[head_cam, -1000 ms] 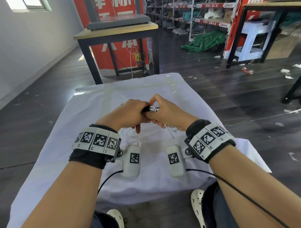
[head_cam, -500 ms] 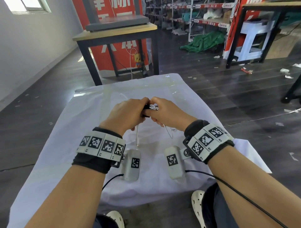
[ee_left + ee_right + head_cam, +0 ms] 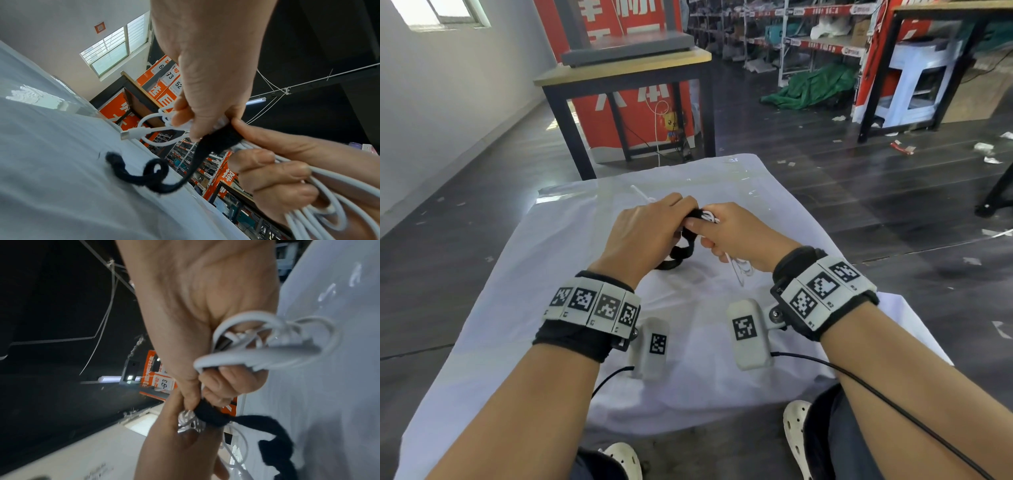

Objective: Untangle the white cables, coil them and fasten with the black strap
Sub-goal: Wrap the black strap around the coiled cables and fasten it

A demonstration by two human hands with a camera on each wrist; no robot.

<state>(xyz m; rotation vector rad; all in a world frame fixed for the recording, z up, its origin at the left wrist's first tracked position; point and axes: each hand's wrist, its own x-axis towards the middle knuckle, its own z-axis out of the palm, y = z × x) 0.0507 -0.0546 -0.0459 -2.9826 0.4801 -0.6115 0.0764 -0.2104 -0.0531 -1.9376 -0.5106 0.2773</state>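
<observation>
My two hands meet over the middle of the white cloth. The white cables (image 3: 320,209) are gathered into a coil, and my right hand (image 3: 732,233) grips one side with its fingers curled round the loops (image 3: 246,356). My left hand (image 3: 654,229) pinches the other side of the bundle, where a USB plug (image 3: 131,134) sticks out. The black strap (image 3: 222,139) is wrapped round the bundle between the hands, under my right thumb. Its long tail (image 3: 674,260) hangs down and curls on the cloth (image 3: 144,175).
The white cloth (image 3: 571,260) covers a low table whose edges drop to a dark wooden floor. A black-framed table (image 3: 626,68) and a red banner stand beyond the far edge. My white shoes (image 3: 794,425) sit below the near edge.
The black strap's long tail now hangs loose below my hands onto the cloth. The white cable end that dangled under my left hand is gone from there. The hands stay together.
</observation>
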